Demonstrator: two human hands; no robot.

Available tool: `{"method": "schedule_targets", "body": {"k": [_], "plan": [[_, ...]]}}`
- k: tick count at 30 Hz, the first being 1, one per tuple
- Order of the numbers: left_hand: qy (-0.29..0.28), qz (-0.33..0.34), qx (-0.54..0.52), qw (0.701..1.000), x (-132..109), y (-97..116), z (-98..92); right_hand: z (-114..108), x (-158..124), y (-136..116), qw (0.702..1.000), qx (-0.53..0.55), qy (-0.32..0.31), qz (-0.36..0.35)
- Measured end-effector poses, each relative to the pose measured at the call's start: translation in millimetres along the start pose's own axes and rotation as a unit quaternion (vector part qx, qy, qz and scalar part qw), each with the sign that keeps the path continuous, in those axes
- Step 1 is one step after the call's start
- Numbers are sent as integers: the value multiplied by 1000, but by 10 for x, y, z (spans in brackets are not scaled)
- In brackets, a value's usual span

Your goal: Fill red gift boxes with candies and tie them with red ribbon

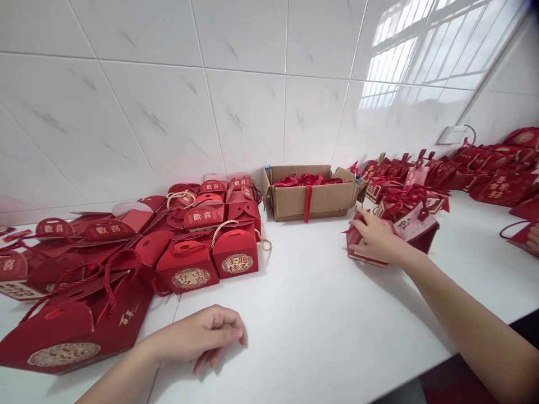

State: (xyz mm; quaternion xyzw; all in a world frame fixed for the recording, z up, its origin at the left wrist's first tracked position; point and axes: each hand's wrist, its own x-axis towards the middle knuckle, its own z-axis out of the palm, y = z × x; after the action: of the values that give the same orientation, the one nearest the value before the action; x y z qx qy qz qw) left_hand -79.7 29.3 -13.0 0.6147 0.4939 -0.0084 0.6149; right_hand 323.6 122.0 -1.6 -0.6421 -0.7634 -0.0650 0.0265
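Observation:
My left hand (206,336) rests low over the white table, its fingers loosely bent and nothing visible in them. The nearest thing to it is a red gift box with a round gold emblem (185,275), one of a crowd of red boxes. On the right, my right hand (377,238) lies over a small red gift box (366,257), thumb and fingers on its upper part. That box stands upright on the table; its top is partly hidden by the hand. Beside it stands a box with a pale pink panel (415,224).
An open cardboard carton (314,202) with red ribbons (307,179) stands by the tiled wall. A large dark red box (76,336) lies at front left. More red boxes (501,188) line the right. Another person's hand (534,238) shows at the right edge.

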Motion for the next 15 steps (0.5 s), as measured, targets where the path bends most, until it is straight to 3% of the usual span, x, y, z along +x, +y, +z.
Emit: {"method": "schedule_targets", "body": {"k": [3, 6, 9, 12, 13, 15], "plan": [[-20, -18, -11, 1000, 46, 3, -42, 40, 54, 95, 995, 51, 67, -44], [-36, -26, -22, 999, 101, -14, -85, 79, 188, 167, 988, 69, 136, -32], [-22, -11, -24, 999, 112, -27, -74, 151, 274, 294, 983, 57, 168, -36], [-12, 5, -21, 1000, 83, -28, -30, 312, 324, 549, 975, 15, 219, -16], [-17, 10, -23, 1000, 73, -28, -19, 383, 356, 652, 977, 9, 210, -27], [-27, 18, -29, 999, 58, -33, -7, 524, 443, 839, 964, 27, 264, 14]]}}
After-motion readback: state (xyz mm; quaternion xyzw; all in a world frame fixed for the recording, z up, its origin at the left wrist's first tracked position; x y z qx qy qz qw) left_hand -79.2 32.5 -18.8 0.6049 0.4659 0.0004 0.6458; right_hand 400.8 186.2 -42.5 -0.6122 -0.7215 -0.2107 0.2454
